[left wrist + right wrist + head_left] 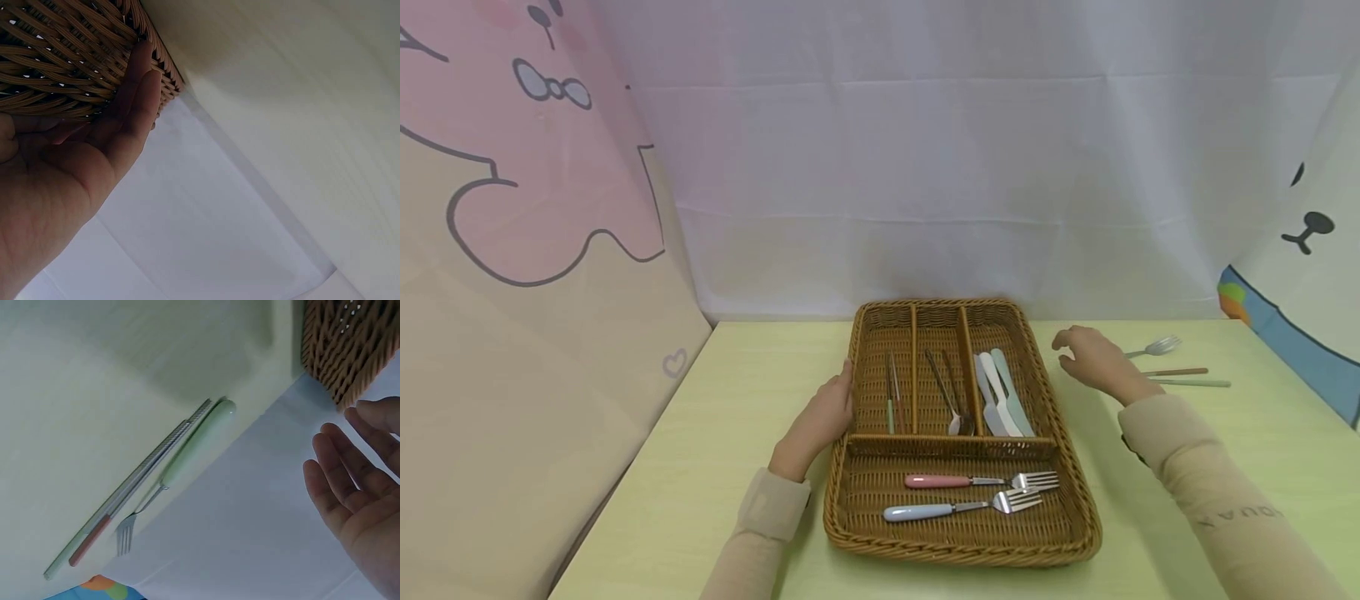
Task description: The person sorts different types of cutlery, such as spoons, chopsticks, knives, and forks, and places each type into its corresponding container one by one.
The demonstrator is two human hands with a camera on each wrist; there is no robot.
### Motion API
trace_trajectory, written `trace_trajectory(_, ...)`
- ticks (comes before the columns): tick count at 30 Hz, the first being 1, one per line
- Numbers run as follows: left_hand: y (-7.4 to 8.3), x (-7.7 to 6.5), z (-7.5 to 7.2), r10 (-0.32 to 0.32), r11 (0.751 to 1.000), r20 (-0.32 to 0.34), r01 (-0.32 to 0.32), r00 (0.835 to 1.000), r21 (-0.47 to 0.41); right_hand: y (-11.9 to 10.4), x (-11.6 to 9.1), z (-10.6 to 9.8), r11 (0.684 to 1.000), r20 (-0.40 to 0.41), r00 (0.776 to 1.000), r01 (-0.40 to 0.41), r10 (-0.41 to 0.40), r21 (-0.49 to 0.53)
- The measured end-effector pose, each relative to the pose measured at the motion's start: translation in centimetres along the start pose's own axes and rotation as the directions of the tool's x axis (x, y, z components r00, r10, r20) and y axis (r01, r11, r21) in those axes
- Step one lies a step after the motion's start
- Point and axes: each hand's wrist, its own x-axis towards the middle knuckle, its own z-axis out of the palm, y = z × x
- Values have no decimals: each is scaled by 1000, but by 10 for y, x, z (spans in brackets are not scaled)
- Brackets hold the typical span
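The left hand point(818, 412) lies along the outer left wall of the wicker basket point(962, 550), its fingers extended against the weave, seemingly steadying it rather than gripping. The right hand point(1097, 362) holds nothing; its fingers are loosely bent and apart, just off the basket's right rim.

Between the hands sits the basket. Nearest the left hand, the far-left compartment has two chopsticks point(891, 415); the middle one has two spoons point(954, 425). On the side toward the right hand are three knives point(997, 392), side by side. In the wide compartment, nearer the person than either hand, lie a pink-handled fork point(936, 481) and a blue-handled fork point(917, 512).

Outward past the right hand, a green-handled fork point(200, 440) and a loose pair of chopsticks point(139, 483) lie close together on the worktop point(685, 467), partly hidden by the right wrist in the head view. A white cloth point(970, 167) hangs beyond both hands.

The step in hand appears to be sorting cutlery by kind, mostly done, with the right hand between pieces. The next move would call for it to turn outward and pinch one loose piece: the fork suits the wide compartment, the pair the one by the left hand.
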Motion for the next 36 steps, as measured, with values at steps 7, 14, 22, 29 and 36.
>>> trace_trajectory(7, -1, 1, 0, 1, 1000, 2, -1, 1000, 4, 28, -15, -1, 996, 24, 997, -75, 74, 46)
trace_trajectory(14, -1, 1, 1, 5, 1000, 0, -5, 1000, 10, 56, -33, 5, 989, 45, 990, -139, 137, 41)
trace_trajectory(22, 0, 0, 0, -12, 1000, 9, 12, 1000, -9, 76, -51, 11, 981, 50, 983, -181, 178, 63)
trace_trajectory(29, 1, -1, 0, -4, 1000, 3, 4, 1000, -7, 85, -56, 13, 982, 43, 982, -185, 184, 35)
trace_trajectory(36, 2, -1, -1, -14, 1000, 9, 14, 1000, -15, 88, -62, 14, 981, 40, 980, -195, 196, -21)
